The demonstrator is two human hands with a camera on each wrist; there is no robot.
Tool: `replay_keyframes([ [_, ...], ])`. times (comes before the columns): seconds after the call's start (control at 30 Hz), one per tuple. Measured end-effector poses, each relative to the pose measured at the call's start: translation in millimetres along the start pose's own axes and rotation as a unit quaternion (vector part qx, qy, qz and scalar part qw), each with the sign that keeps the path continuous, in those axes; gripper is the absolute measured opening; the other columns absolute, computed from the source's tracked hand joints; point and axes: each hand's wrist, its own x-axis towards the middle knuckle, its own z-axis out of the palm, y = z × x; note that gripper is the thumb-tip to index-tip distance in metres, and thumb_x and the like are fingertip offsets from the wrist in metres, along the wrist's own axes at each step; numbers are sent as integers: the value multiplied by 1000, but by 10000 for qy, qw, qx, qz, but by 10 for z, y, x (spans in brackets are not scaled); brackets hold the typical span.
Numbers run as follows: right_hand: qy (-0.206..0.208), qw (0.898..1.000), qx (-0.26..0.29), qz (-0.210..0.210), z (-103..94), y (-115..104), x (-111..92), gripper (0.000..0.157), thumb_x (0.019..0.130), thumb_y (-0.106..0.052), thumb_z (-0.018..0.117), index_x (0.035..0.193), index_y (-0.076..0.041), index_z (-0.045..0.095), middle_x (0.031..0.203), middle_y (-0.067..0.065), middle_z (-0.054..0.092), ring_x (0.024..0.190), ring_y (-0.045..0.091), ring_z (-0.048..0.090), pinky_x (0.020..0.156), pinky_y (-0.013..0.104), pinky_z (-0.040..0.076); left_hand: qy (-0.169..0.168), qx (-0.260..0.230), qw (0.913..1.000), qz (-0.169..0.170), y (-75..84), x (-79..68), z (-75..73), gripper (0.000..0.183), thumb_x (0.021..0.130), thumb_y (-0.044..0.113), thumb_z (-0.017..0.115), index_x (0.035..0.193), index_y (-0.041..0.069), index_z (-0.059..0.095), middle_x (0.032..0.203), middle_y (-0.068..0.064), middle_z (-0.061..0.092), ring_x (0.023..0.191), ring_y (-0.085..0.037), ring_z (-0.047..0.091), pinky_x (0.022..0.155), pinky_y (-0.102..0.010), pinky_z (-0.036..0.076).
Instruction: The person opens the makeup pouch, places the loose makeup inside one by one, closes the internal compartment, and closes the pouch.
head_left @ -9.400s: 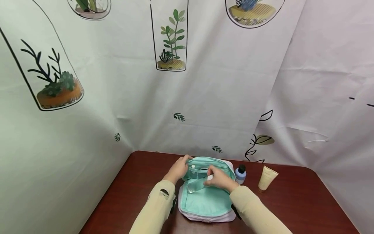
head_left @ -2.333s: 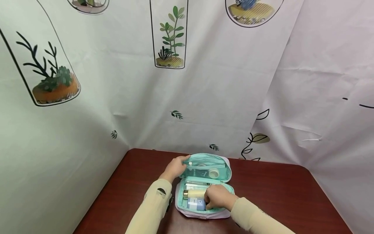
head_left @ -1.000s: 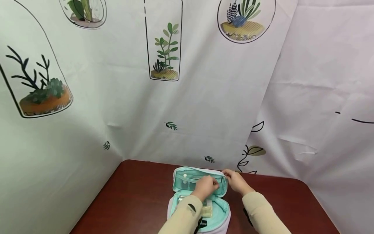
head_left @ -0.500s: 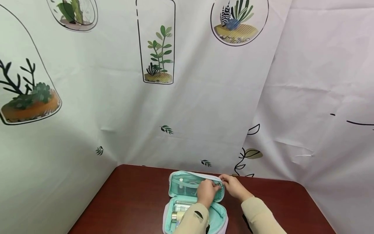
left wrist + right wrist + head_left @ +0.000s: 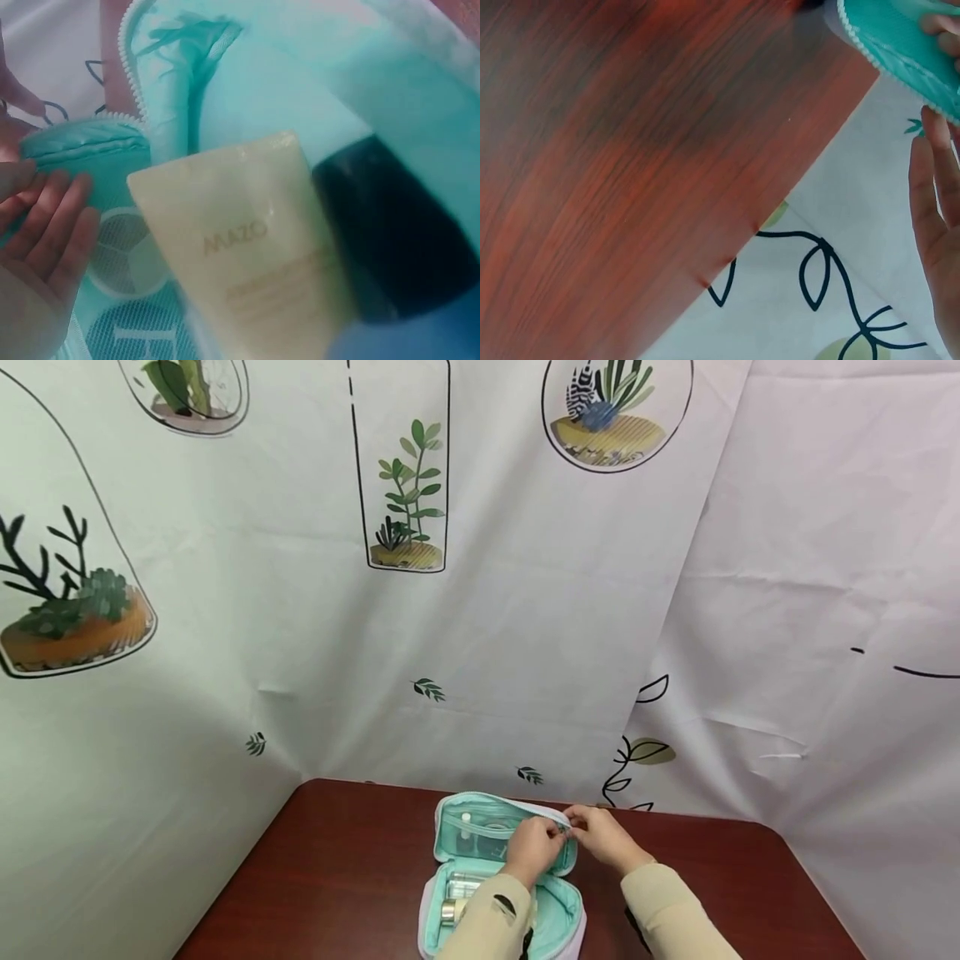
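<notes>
A toiletry bag (image 5: 572,906) with teal lining lies unzipped, its lid (image 5: 447,810) tipped back. My left hand (image 5: 531,847) reaches across the bag, fingers curled and pinching at the right end of the lid's mesh pocket zipper. The fingertips of my right hand (image 5: 606,837) pinch the lid's upper right edge, right beside the left fingers. Behind the mesh show a white-capped bottle (image 5: 466,828) and a round pale container (image 5: 127,255). The main compartment holds a cream tube (image 5: 232,225), a black-capped blue bottle (image 5: 427,341) and clear items (image 5: 462,885), partly hidden by the left sleeve.
The bag is on a dark red-brown table (image 5: 360,868). A pale cloth backdrop (image 5: 525,652) with plant drawings hangs behind and along the left side, close to the table's back edge (image 5: 697,816).
The blue bottle and cream tube went from the table into the bag. My left hand left the lid's left edge for the pocket's right end; my right hand moved to the lid's right corner.
</notes>
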Motion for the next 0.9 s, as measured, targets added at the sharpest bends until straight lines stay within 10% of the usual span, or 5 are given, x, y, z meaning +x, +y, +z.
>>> replay_keyframes([
  [0.9, 696, 9948, -674, 325, 100, -74, 27, 17, 72, -5, 63, 85, -15, 57, 73, -3, 55, 61, 8, 49, 52, 26, 40, -500, 350, 9981, -10, -246, -116, -371, 27, 81, 23, 53, 55, 20, 46, 50, 8, 40, 41, -8, 34, 40, -24, 28],
])
